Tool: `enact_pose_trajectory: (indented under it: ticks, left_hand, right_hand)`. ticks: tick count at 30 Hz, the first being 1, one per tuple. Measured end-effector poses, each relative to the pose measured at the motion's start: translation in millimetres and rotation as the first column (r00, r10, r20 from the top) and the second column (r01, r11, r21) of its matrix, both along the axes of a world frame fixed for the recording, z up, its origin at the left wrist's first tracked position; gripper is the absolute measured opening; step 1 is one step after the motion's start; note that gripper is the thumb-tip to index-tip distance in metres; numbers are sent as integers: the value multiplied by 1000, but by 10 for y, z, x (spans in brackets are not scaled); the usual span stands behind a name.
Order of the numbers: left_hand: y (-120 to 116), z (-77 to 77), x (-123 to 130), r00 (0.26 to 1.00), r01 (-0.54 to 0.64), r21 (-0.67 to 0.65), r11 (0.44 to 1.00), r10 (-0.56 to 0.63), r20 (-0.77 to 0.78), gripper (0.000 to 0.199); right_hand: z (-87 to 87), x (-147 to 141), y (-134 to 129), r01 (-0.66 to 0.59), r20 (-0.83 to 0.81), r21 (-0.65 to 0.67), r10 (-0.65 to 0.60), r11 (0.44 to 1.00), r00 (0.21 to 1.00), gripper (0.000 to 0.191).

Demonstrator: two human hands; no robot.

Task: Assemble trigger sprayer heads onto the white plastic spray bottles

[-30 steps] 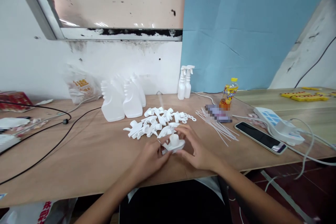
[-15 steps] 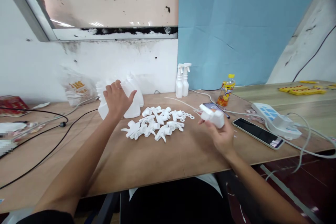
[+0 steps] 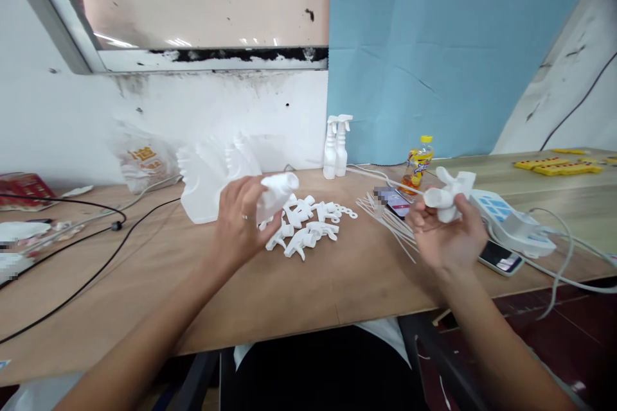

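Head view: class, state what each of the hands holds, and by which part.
Left hand grips a white bottle around its body, neck pointing right. Right hand holds a white trigger sprayer head from beneath.

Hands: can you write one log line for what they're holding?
left hand: holds white bottle | right hand: holds trigger sprayer head | both raised above table

Left hand (image 3: 241,221) and right hand (image 3: 443,234) raised, grips closed.

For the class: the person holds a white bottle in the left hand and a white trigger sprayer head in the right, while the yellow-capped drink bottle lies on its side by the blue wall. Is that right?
Not quite. In the head view the yellow-capped drink bottle stands upright, not on its side. The rest holds: the left hand grips a white bottle, and the right hand holds a white trigger sprayer head.
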State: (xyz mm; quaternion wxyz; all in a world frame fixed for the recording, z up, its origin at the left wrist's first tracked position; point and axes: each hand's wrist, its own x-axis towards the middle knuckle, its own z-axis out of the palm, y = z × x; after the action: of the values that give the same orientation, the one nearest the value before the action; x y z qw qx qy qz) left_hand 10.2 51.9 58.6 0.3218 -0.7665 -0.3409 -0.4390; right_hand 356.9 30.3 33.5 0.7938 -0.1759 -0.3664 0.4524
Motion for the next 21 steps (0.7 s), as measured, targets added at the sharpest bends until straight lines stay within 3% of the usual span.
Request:
enact_pose_trajectory:
  ticks: [3, 5, 11, 15, 21]
  left_hand:
    - [-440, -124, 5, 1000, -23, -14, 1000, 23, -11, 65]
    - [-546, -239, -43, 998, -53, -8, 999, 54, 39, 66]
    - [-441, -478, -153, 999, -28, 31, 999, 29, -34, 77]
    - [-427, -518, -158, 1000, -26, 5, 1000, 26, -15, 79]
    - [-422, -544, -191, 998, -36, -27, 999, 37, 52, 78]
  right_hand:
    - [35, 26, -38, 64, -45, 20, -64, 998, 997, 20]
    - [28, 4, -38, 118, -41, 38, -116, 992, 992, 18]
    - [-103, -73, 28, 71, 84, 24, -73, 997, 994, 21]
    - [-185, -86, 66, 112, 124, 2, -111, 994, 986, 20]
    - [-198, -43, 109, 130, 46, 4, -130, 992, 990, 23]
